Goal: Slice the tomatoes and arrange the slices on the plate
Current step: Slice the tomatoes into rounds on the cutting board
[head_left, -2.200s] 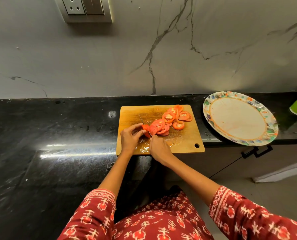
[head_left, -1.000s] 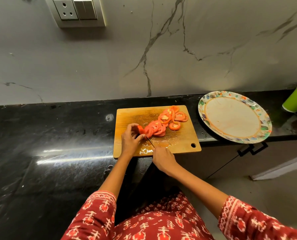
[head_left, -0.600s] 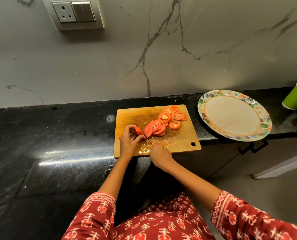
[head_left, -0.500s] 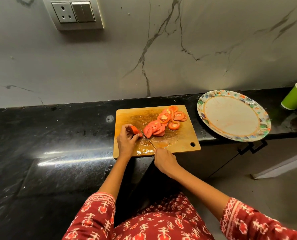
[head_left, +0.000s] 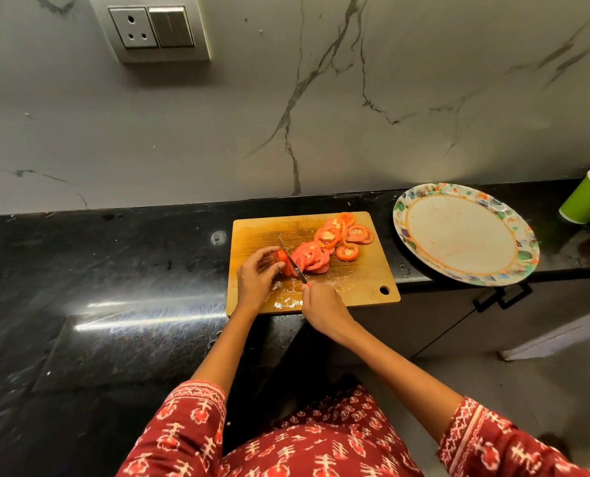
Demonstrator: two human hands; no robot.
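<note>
In the head view, a wooden cutting board (head_left: 355, 284) was seen lying on the black counter (head_left: 114, 270), its near edge at the counter's front edge. The left hand (head_left: 257, 280) was curled over the remaining tomato end (head_left: 283, 261), its grip pinching that piece against the board. At 3 o'clock of it, touching it, the knife (head_left: 292, 259) was held by the right hand (head_left: 323, 306), whose grip was wrapped round the handle, the blade pointing toward 11 o'clock. Cut tomato slices (head_left: 328, 247) were spread in an overlapping row from the blade toward 1 o'clock of the board. The patterned plate (head_left: 407, 215) was set at 3 o'clock of the board, apart from it, overhanging the counter's edge and carrying no slices. A green cup (head_left: 586, 197) stood at 3 o'clock of the plate. A wall socket (head_left: 156, 29) was mounted on the marble wall at 11 o'clock.
</note>
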